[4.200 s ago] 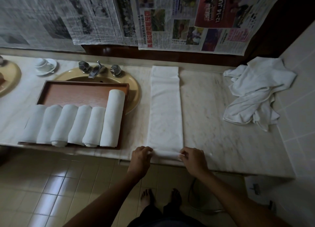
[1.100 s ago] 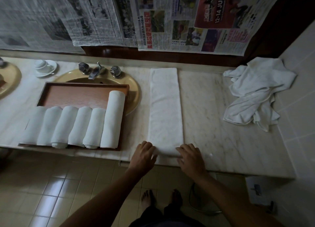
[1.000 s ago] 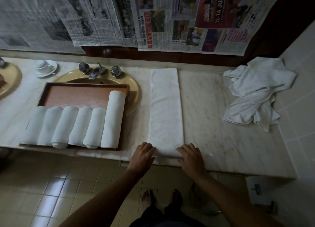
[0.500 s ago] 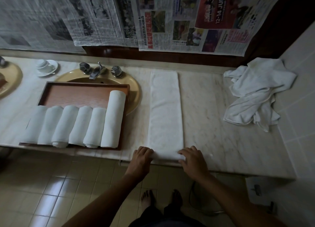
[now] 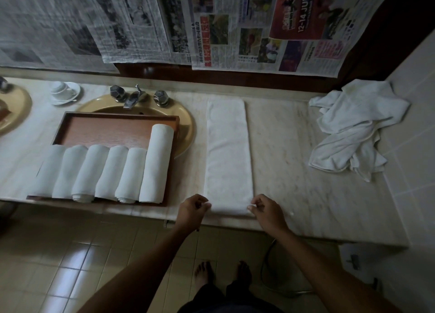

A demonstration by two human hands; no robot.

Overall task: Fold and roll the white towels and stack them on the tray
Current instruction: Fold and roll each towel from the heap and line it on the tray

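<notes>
A white towel folded into a long narrow strip (image 5: pixel 227 148) lies on the marble counter, running away from me. Its near end is turned up into a small roll at the counter's front edge. My left hand (image 5: pixel 192 211) pinches the left corner of that rolled end, fingers curled. My right hand (image 5: pixel 266 210) pinches the right corner the same way. To the left, a brown wooden tray (image 5: pixel 110 129) sits across the sink and holds several rolled white towels (image 5: pixel 131 174) side by side. A heap of unfolded white towels (image 5: pixel 350 134) lies at the back right.
A tan sink (image 5: pixel 186 129) with a chrome faucet (image 5: pixel 131 100) sits under the tray. A white cup and saucer (image 5: pixel 64 92) stand at the back left. Newspapers (image 5: pixel 235 25) hang on the wall behind. A tiled wall (image 5: pixel 414 129) bounds the counter on the right.
A second ago both hands lay flat over the strip's near end. They have since drawn back and apart to its two near corners, fingers curled on the rolled edge.
</notes>
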